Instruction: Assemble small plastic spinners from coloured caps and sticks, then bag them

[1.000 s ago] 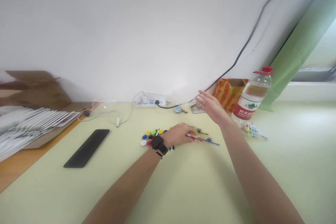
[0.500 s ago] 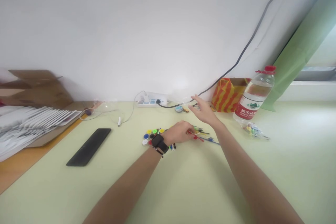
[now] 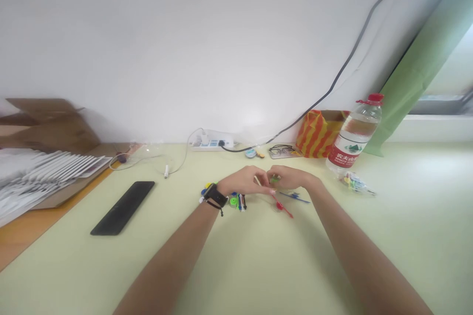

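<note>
My left hand, with a black watch at the wrist, has its fingers closed; a thin pale stick shows between them. Just to its right, my right hand is closed with its fingertips against the left ones. A bit of green plastic shows at the right fingertips. Below the hands a red plastic stick slants from the left thumb tip, and whether it is held I cannot tell. A blue plastic stick lies under the right wrist. Small coloured round pieces lie partly hidden behind the left hand.
A black slab lies at left, beside a stack of white items and a cardboard box. Along the wall are a power strip, glasses and a striped bag. A water bottle and small packet stand right.
My right hand has come down and left from above the table, its fingers closing beside the left hand. The red stick now reaches lower and stands apart from the other sticks.
</note>
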### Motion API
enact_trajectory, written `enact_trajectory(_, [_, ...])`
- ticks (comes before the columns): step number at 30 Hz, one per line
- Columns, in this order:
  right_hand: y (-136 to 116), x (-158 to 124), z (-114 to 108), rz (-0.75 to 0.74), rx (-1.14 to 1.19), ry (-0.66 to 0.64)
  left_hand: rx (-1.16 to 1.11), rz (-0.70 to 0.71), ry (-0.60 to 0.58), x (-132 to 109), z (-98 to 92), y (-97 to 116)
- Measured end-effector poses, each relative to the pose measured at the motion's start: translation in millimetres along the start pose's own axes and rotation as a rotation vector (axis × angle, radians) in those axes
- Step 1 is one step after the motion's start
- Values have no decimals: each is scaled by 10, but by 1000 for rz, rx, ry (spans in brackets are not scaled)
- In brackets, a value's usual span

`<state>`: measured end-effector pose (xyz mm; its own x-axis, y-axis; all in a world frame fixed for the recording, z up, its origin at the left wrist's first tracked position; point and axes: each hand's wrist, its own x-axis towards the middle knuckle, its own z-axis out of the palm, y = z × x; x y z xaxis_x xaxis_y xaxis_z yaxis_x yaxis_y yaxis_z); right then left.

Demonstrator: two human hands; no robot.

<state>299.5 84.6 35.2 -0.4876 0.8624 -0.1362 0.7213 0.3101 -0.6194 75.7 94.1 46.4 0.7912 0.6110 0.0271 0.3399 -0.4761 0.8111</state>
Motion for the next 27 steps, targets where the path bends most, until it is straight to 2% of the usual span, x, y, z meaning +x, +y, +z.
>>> enact_trajectory(5, [113,-65,-58,69,-24,-84,-104,8,-13,-13,-122,-97])
enact_trajectory(8, [101,-131,-141,83,-21,-136,-133,6,23,-18,-173,-111])
enact_trajectory(10, [31,-164,-188,58,30,-60,-136,-5,72,-26,-205,-106])
enact_trajectory(13, [-151,-152,-180,28,234,110,-153,-44,150,-46,-263,-97])
enact_trajectory(17, [-373,-7,0,-11,599,134,-192,-39,221,-72,-321,-104])
enact_trajectory(20, [-420,109,143,-63,775,174,-195,-12,230,-76,-322,-124])
enact_trajectory(23, [-396,153,208,-46,808,143,-165,11,233,-66,-295,-142])
enact_trajectory(27, [-376,141,212,-56,667,133,-85,51,221,-37,-249,-160])
